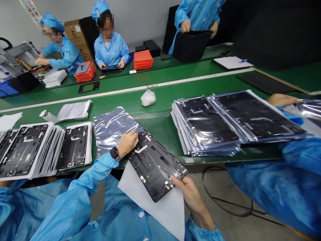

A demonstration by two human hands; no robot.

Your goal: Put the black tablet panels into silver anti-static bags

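A black tablet back cover (pixel 156 164) is tilted over the table's front edge, its inner side with cables and connectors facing up. My right hand (pixel 189 190) grips its lower right end, thumb on top. My left hand (pixel 127 143), wearing a watch, is closed at the cover's upper left edge; its fingertips are partly hidden. Beneath the cover hangs a white sheet (pixel 155 211), reaching down over my lap. A shiny clear plastic bag (pixel 112 125) lies flat on the table just beyond my left hand.
Left stand stacks of covers (pixel 27 147) interleaved with white sheets, plus a smaller pile (pixel 74 145). Bagged covers (pixel 205 120) are piled at right, near a co-worker's hand (pixel 282 99). Crumpled plastic (pixel 148 97) rests mid-table. Several people work across the green table (pixel 120 92).
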